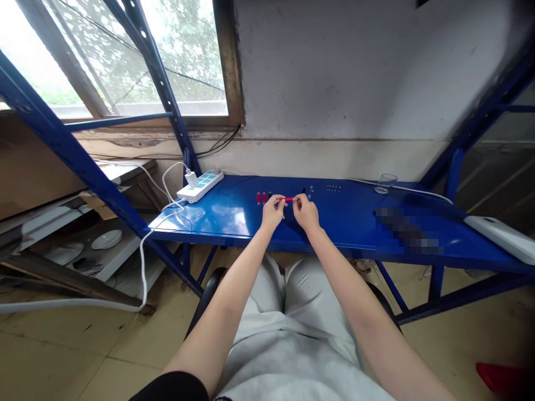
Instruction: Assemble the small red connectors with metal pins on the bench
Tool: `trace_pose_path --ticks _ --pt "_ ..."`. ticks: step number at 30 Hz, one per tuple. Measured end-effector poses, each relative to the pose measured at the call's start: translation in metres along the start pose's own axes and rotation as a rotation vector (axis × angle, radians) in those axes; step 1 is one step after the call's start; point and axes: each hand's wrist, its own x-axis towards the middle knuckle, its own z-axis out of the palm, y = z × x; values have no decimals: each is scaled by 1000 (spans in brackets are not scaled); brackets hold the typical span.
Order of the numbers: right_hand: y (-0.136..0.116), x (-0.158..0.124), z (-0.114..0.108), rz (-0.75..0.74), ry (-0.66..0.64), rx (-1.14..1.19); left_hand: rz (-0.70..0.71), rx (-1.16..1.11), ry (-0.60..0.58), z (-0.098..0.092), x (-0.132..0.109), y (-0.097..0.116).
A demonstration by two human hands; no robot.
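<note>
Both my hands are stretched out over the blue metal shelf [234, 214]. My left hand [273, 210] and my right hand [305, 211] each pinch one end of a small red part [288, 199], held between them just above the shelf. Behind the hands, a few small red and dark pieces [262, 196] stand in a row on the shelf. Two more small dark pieces [307, 191] stand just right of them.
A white power strip [199, 185] with a plugged cable lies at the shelf's left rear. A row of tiny dark bits [333, 187] and a clear glass [385, 182] sit at the back right. A white object [499, 235] lies far right. Blue rack posts [75, 156] stand left.
</note>
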Motion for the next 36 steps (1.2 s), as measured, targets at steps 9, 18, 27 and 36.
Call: trace_pose_path --ticks 9,18,27,36 --pt "4 -1 -5 113 -17 292 1 -99 -77 1 -1 3" --pt "6 0 -1 70 62 345 -12 -104 -123 1 0 1" --pt "4 0 -1 61 99 467 -82 17 -36 1 0 5" --pt "6 0 -3 185 226 601 -136 -23 55 -1 0 6"
